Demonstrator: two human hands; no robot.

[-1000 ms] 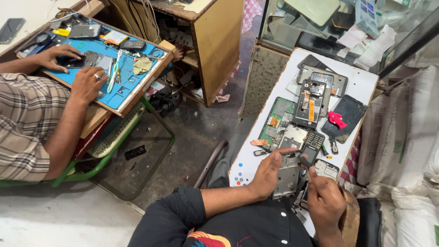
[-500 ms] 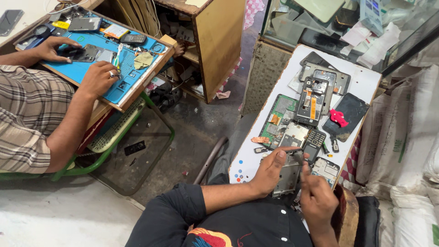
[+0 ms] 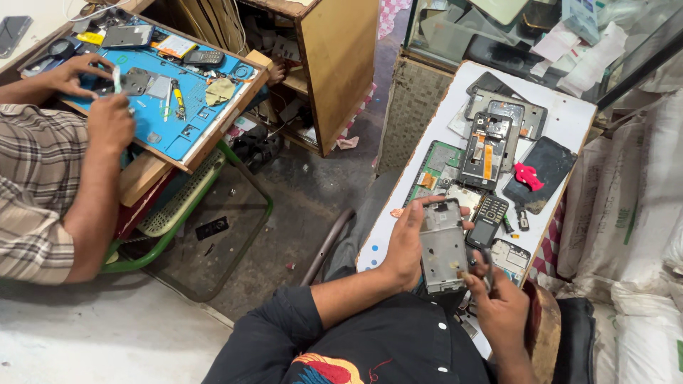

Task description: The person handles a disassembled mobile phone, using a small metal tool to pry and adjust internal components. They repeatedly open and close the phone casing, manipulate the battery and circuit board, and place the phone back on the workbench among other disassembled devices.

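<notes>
Holding the bare phone frame (image 3: pixel 442 245) upright above the near edge of the white tabletop (image 3: pixel 569 117), the left hand (image 3: pixel 405 245) has its fingers wrapped round the frame's left side. The right hand (image 3: pixel 498 302) pinches a small dark tool at the frame's lower right corner; steady support and light pressure there seem wise.

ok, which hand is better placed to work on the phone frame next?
Probably right. The left hand is wrapped around the phone frame, holding it up, while the right hand sits at its lower edge with fingertips pinched.
</notes>
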